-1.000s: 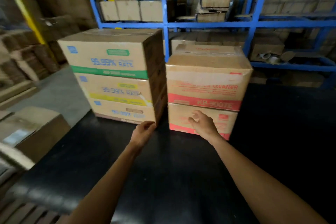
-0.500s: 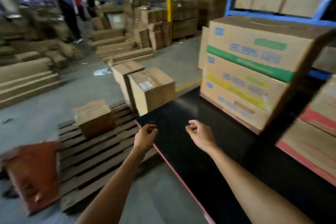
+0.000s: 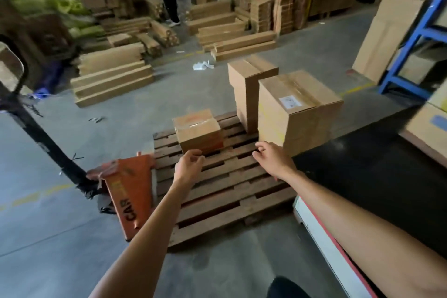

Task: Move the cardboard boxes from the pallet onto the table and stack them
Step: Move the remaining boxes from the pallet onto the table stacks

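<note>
1. Your left hand (image 3: 187,167) and right hand (image 3: 273,161) hover over the wooden pallet (image 3: 225,191), each grip loosely half open and holding nothing
2. A small box (image 3: 197,132) sits on the pallet just beyond your hands
3. Two taller boxes (image 3: 297,109) stand at the pallet's right, beside the black counter (image 3: 377,176)

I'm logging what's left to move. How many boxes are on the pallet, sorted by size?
Small box with orange print: 1
Tall plain boxes: 2, one with a label and one behind it
Total on the pallet: 3
Both hands, left and right, are empty.
</note>
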Available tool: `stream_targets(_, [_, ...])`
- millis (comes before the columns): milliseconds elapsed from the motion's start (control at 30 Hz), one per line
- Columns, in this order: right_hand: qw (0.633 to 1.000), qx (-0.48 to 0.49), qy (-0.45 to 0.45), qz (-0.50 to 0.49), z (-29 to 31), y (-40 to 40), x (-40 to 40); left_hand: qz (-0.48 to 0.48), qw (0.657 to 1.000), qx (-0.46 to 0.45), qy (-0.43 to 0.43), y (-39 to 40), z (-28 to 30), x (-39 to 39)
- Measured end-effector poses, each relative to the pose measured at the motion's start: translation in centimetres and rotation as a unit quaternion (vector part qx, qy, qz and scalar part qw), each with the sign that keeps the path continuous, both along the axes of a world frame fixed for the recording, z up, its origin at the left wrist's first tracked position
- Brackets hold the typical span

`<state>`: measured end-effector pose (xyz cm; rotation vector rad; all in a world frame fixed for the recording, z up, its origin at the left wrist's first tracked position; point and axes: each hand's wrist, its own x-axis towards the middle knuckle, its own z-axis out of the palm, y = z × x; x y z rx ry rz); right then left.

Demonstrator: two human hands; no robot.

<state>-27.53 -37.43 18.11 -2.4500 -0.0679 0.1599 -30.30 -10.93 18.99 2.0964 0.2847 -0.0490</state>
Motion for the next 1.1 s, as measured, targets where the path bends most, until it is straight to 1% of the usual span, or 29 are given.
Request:
stream_targets(167, [0.998,-0.045,0.047,0.007,-2.7,4.1,8.6,-0.001,0.999,-0.016,0.030,4.8,-2.4,7.6])
stream_targets(333, [0.995,-0.039,0.085,0.015,-5.8,7.3,18.7,0.007,0.996,-0.020,0.082,8.5,-5.3,16.6])
stream_targets(433, [0.993,-0.033,0.111,0.025,-7.1,8.6,23.6,-0.004,0.993,-0.027,0.111,10.3,-6.2,21.0])
stream_targets(600, [0.989,-0.038,0.140,0.036,-8.7,11.1,33.6,0.036,0.987,-0.036,0.152,14.3,-8.9,31.4])
stream_targets(700, [0.987,-0.040,0.148,0.041,-10.2,13.0,39.7,0.042,0.984,-0.051,0.166,16.6,-11.6,38.1])
stream_targets(867, [0.985,-0.015,0.174,0.002,-17.1,17.4,50.1,0.097,0.974,-0.069,0.194,19.9,-20.1,50.3])
stream_targets(1000, [0.972,0.035,0.226,-0.056,-26.0,21.3,58.7,0.114,0.957,-0.103,0.246,22.4,-30.4,60.8])
stream_targets(1067, [0.963,0.048,0.249,-0.087,-32.0,23.0,63.4,0.129,0.947,-0.105,0.274,24.4,-37.6,65.7])
stream_targets(1100, [0.961,0.046,0.255,-0.095,-33.9,23.5,64.8,0.133,0.944,-0.101,0.285,24.9,-39.4,66.9])
